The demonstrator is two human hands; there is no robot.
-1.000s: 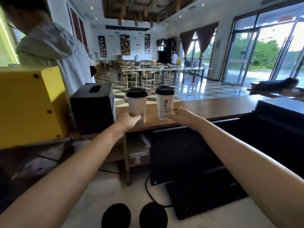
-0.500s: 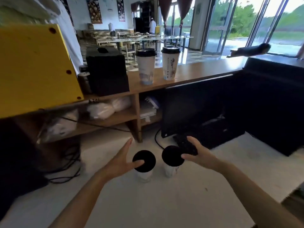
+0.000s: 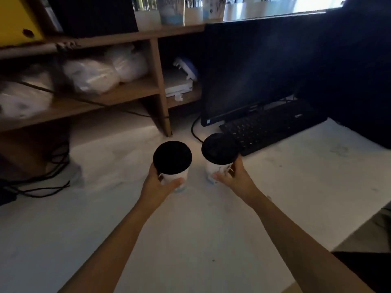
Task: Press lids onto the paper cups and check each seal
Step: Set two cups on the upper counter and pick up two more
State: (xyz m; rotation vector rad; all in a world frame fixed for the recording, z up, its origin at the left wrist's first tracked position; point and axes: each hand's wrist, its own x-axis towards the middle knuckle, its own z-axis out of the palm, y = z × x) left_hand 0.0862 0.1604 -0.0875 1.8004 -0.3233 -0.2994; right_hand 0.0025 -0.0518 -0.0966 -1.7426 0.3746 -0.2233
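Two lidded cups sit side by side, not touching, out on the pale white counter [image 3: 190, 240], one in each hand. The left hand [image 3: 155, 188] grips the left white paper cup [image 3: 176, 178] low on its wall. Its fingers [image 3: 154, 170] curl round the cup's left side and the thumb lies across the near face. The left black plastic lid [image 3: 172, 157], round and flat, covers the whole mouth.

The right hand [image 3: 234, 178] holds the right white paper cup [image 3: 218, 170] in the same way, thumb on the near face and fingers wrapped round the right side just under the right black plastic lid [image 3: 220, 148]. This cup is a little farther back, and its lid overlaps the near corner of a black computer keyboard [image 3: 273, 125] in the view. I cannot tell whether either cup's base rests on the counter.

A dark flat monitor [image 3: 249, 66] stands behind the keyboard. To the left is a brown wooden shelf unit [image 3: 156, 81] holding white plastic bags [image 3: 99, 75]. Two more paper cups [image 3: 171, 11] stand on its top board.
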